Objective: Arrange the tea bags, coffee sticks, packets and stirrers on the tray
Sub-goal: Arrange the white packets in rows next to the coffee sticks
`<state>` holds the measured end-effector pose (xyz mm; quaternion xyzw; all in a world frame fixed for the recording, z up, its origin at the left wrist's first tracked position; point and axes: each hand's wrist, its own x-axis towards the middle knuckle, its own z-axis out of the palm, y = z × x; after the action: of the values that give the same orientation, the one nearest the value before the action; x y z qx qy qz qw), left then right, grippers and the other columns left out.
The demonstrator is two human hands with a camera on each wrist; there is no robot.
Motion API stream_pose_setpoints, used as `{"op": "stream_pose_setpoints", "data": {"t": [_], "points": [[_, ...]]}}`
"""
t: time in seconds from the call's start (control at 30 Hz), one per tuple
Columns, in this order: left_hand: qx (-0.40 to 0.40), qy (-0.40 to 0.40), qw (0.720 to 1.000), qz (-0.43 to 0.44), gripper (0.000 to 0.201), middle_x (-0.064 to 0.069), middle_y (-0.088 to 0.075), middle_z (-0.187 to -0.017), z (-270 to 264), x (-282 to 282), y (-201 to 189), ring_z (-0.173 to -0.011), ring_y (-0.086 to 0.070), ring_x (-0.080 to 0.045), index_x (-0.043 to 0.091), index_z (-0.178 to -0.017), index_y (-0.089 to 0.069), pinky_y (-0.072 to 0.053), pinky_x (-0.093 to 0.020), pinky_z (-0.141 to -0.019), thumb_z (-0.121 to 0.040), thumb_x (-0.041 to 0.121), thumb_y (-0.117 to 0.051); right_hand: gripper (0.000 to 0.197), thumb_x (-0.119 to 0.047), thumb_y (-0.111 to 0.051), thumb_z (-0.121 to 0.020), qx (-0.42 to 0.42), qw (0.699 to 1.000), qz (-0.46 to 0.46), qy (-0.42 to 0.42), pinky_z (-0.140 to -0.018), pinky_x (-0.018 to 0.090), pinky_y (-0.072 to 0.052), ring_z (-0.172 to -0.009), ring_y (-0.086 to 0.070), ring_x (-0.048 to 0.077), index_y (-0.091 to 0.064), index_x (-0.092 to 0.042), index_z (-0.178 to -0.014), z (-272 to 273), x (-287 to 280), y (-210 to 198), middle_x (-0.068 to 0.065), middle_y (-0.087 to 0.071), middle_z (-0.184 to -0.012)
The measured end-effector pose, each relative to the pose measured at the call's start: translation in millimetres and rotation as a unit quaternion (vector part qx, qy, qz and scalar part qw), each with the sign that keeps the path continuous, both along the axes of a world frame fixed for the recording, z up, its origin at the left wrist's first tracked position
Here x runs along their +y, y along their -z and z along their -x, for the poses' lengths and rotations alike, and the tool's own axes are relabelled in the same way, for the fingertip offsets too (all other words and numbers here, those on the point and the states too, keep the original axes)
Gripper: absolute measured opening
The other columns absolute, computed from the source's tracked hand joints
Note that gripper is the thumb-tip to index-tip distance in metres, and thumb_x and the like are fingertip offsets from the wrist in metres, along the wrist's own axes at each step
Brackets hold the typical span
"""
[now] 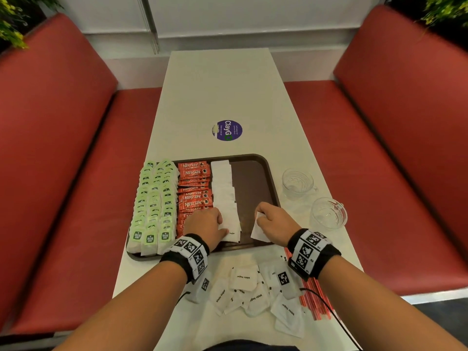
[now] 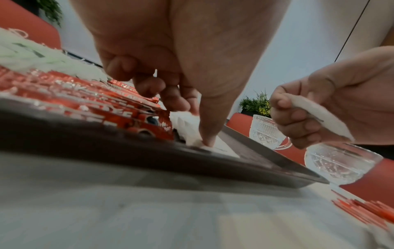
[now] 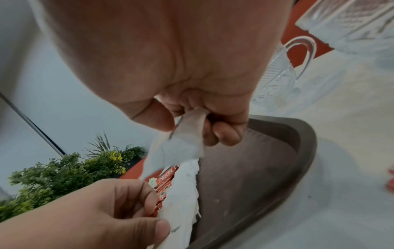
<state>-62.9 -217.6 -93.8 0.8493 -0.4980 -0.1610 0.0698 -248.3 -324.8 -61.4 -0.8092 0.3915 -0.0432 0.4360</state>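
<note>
from the head view, the left hand lay on the near end of the white sugar packet row inside the tray, fingers curled onto the nearest packet and thumb pressing it flat. left of that hand ran the coffee sticks and, beyond them, the tea bags, both laid out in full columns. right of it, the right hand pinched one loose packet that hung over the bare brown strip of the tray. nearer than both wrists, a pile of sugar packets waited on the table, with the red stirrers just right of the pile; two glass cups stood right of the right hand, off the tray

from the left wrist view, the thumb came straight down onto a white packet at the tray's near rim while the other fingers curled above the coffee sticks

from the right wrist view, thumb and curled fingers held the packet by its top edge, and it dangled above the row's near end

judged from this, tea and coffee looked finished and one sugar column nearly so; the pile and all stirrers were left, and only the tray's right strip was open for them
</note>
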Motion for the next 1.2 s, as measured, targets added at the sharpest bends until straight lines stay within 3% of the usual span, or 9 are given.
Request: {"op": "stream_pose_setpoints", "data": {"t": [0.27, 0.47, 0.6, 0.67, 0.77, 0.83, 0.97, 1.07, 1.2], "points": [[-0.015, 0.153, 0.987, -0.055, 0.025, 0.008, -0.057, -0.114, 4.8, -6.7, -7.4, -0.107, -0.05, -0.02, 0.038, -0.105, -0.065, -0.042, -0.039, -0.094, -0.083, 0.048, -0.07, 0.01, -0.01, -0.054, -0.089, 0.002, 1.0, 0.019, 0.004, -0.07, 0.031, -0.049, -0.077, -0.057, 0.014, -0.058, -0.018, -0.093, 3.7, -5.0, 1.1, -0.002, -0.061, -0.085], [-0.012, 0.16, 0.984, -0.072, 0.033, 0.01, -0.059, -0.114, 5.7, -11.1, -13.5, -0.106, -0.05, -0.019, 0.039, -0.111, -0.064, -0.042, -0.038, -0.092, -0.083, 0.055, -0.069, 0.008, -0.011, -0.057, -0.089, -0.004, 1.0, 0.022, -0.004, -0.068, 0.03, -0.052, -0.071, -0.058, 0.015, -0.062, -0.017, -0.092, 2.5, -5.4, 0.3, 0.003, -0.066, -0.084], [0.164, 0.134, 0.977, -0.03, 0.05, 0.016, -0.062, -0.106, 1.9, -6.6, -24.6, -0.09, -0.051, -0.006, 0.033, -0.116, -0.062, -0.042, -0.025, -0.077, -0.072, 0.045, -0.083, 0.009, -0.014, -0.06, -0.09, -0.019, 0.999, 0.026, -0.012, -0.064, 0.025, -0.049, -0.066, -0.055, 0.009, -0.061, -0.022, -0.088, -2.5, -4.0, 2.1, -0.004, -0.063, -0.08], [0.201, 0.121, 0.972, 0.017, 0.042, 0.018, -0.06, -0.093, 3.0, -4.0, -27.5, -0.075, -0.049, 0.001, 0.031, -0.114, -0.065, -0.036, -0.02, -0.065, -0.076, 0.041, -0.081, 0.01, -0.016, -0.062, -0.092, -0.025, 0.999, 0.025, -0.022, -0.065, 0.025, -0.049, -0.067, -0.056, 0.008, -0.06, -0.025, -0.088, -7.7, -1.5, 2.0, -0.008, -0.062, -0.079], [0.19, 0.08, 0.976, 0.068, 0.018, 0.02, -0.057, -0.08, 0.6, -0.4, -26.4, -0.069, -0.049, 0.001, 0.029, -0.106, -0.068, -0.035, -0.017, -0.063, -0.089, 0.03, -0.071, 0.008, -0.019, -0.061, -0.094, -0.015, 1.0, 0.012, -0.024, -0.072, 0.028, -0.055, -0.076, -0.064, 0.012, -0.061, -0.027, -0.093, -15.7, 2.3, 3.9, -0.007, -0.065, -0.086], [0.175, 0.053, 0.982, 0.055, 0.015, 0.016, -0.061, -0.086, -4.8, 3.6, -24.4, -0.08, -0.056, -0.007, 0.027, -0.106, -0.068, -0.043, -0.021, -0.072, -0.091, 0.028, -0.069, 0.013, -0.016, -0.056, -0.096, 0.012, 1.0, -0.005, -0.015, -0.077, 0.028, -0.055, -0.085, -0.066, 0.014, -0.061, -0.023, -0.107, -18.6, 1.8, 6.5, -0.007, -0.067, -0.097], [0.128, 0.066, 0.989, -0.015, 0.018, 0.012, -0.062, -0.095, -8.3, 11.7, -16.5, -0.089, -0.057, -0.011, 0.029, -0.108, -0.066, -0.044, -0.024, -0.078, -0.09, 0.03, -0.07, 0.032, -0.005, -0.045, -0.096, 0.084, 0.995, -0.042, -0.041, -0.078, 0.019, -0.049, -0.103, -0.063, 0.015, -0.051, -0.016, -0.125, -19.4, 1.6, 9.9, -0.002, -0.066, -0.116], [0.087, 0.07, 0.994, -0.016, 0.026, 0.011, -0.065, -0.1, -4.7, 12.4, -10.2, -0.096, -0.057, -0.012, 0.031, -0.11, -0.063, -0.046, -0.028, -0.084, -0.086, 0.035, -0.073, 0.034, -0.002, -0.045, -0.094, 0.091, 0.993, -0.048, -0.055, -0.089, 0.027, -0.051, -0.11, -0.062, 0.017, -0.051, -0.015, -0.125, -21.2, 4.2, 11.1, -0.001, -0.066, -0.119], [0.02, 0.07, 0.997, 0.021, 0.039, 0.011, -0.055, -0.106, -1.7, 11.4, -1.7, -0.1, -0.05, -0.013, 0.032, -0.111, -0.059, -0.044, -0.032, -0.089, -0.078, 0.042, -0.078, 0.033, -0.004, -0.045, -0.094, 0.092, 0.993, -0.048, -0.061, -0.089, 0.031, -0.053, -0.108, -0.062, 0.019, -0.05, -0.013, -0.125, -24.7, 7.4, 10.8, 0.0, -0.066, -0.119]]}}
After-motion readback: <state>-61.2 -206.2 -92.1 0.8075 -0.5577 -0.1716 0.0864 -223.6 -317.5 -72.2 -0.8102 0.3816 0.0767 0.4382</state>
